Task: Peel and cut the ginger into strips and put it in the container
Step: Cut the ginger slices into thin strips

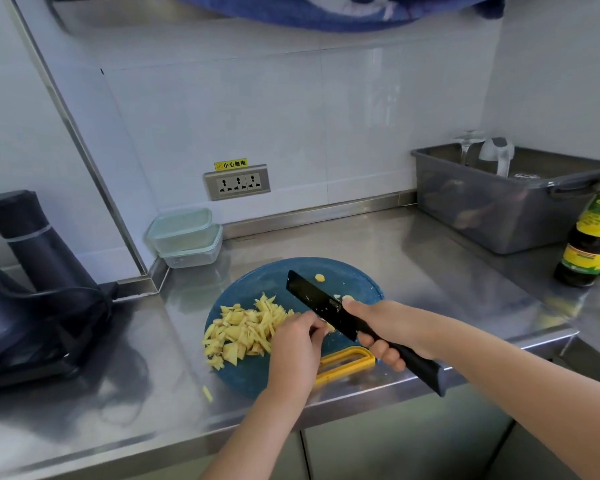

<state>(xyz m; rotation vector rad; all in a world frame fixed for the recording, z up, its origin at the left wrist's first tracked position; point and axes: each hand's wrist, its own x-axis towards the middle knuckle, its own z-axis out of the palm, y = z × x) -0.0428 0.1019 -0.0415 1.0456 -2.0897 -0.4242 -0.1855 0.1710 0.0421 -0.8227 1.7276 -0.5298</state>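
Below the socket label [230, 164] reading 小心触电, right hand [381, 327] grips the knife [321, 303], left hand [297, 336] pinches ginger [243, 332].

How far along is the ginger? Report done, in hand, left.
Done: a pile of ginger strips lies on the blue board. In hand: the right hand holds the black knife; the left hand is at the blade. Left: one ginger chunk uncut, stacked containers not yet filled.

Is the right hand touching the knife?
Touching. The head view shows the right hand wrapped around the black handle of the knife, fingers curled under it, blade raised over the blue board.
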